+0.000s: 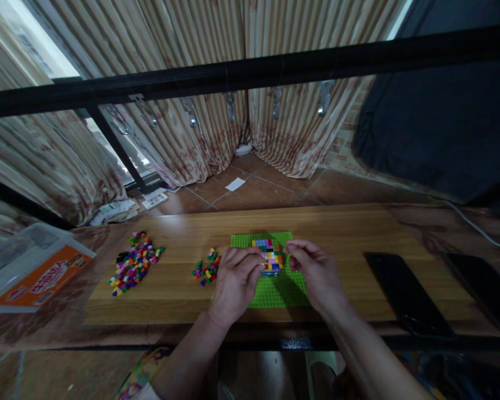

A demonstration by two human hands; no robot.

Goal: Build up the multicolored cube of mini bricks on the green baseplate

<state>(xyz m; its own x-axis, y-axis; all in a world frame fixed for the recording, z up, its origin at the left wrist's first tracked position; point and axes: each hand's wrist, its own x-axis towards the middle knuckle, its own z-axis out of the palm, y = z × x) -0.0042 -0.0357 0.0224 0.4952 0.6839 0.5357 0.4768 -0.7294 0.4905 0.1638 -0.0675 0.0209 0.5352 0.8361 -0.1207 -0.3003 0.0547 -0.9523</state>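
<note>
A green baseplate [275, 291] lies on the wooden table [358, 233] in front of me. A patch of small coloured bricks [269, 253] is built on its far half. My left hand [235, 280] rests at the patch's left edge, fingers curled and pinched against the bricks. My right hand [314, 269] sits at the patch's right edge, fingertips pinched together by the bricks. Whether either hand holds a loose brick is hidden by the fingers.
A small heap of loose bricks [206, 269] lies just left of my left hand, a bigger heap [135, 264] farther left. A clear plastic box with an orange label [33, 269] stands at the far left. Two dark phones [404, 291] [485, 286] lie on the right.
</note>
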